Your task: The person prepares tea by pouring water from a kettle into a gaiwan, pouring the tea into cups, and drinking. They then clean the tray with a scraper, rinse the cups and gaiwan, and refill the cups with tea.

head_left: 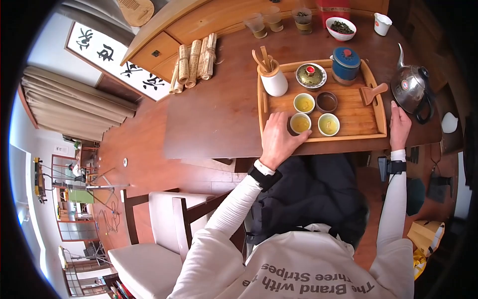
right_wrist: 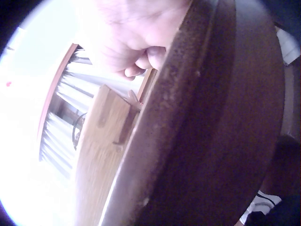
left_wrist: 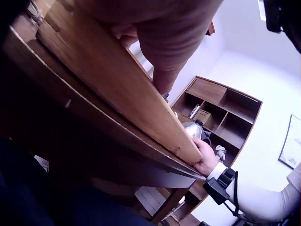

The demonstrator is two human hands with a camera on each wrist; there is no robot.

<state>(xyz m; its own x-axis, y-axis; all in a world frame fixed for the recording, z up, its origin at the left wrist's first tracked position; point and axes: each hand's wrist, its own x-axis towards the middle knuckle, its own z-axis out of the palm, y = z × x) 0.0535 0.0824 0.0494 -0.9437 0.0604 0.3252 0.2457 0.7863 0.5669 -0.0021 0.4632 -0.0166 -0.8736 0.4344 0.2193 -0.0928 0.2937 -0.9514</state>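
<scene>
A wooden tea tray (head_left: 348, 133) lies on the table. My left hand (head_left: 280, 139) reaches over its front rim, thumb and fingers around a small white cup (head_left: 300, 124) of yellow tea. Beside that cup are two more white cups, one to its right (head_left: 328, 124) and one behind (head_left: 304, 103), both with yellow tea, and a dark brown cup (head_left: 327, 102). My right hand (head_left: 400, 127) rests at the tray's right front corner, fingers loosely bent and holding nothing. In the left wrist view the tray's side wall (left_wrist: 127, 94) hides the cups.
A lidded bowl (head_left: 311, 75), a blue teapot (head_left: 345, 65), a white tool holder (head_left: 275, 82) and a wooden scoop (head_left: 373, 93) stand on the tray. A steel kettle (head_left: 411, 89) is beyond my right hand. Bamboo scrolls (head_left: 194, 62) and a bowl of leaves (head_left: 341, 29) lie farther back.
</scene>
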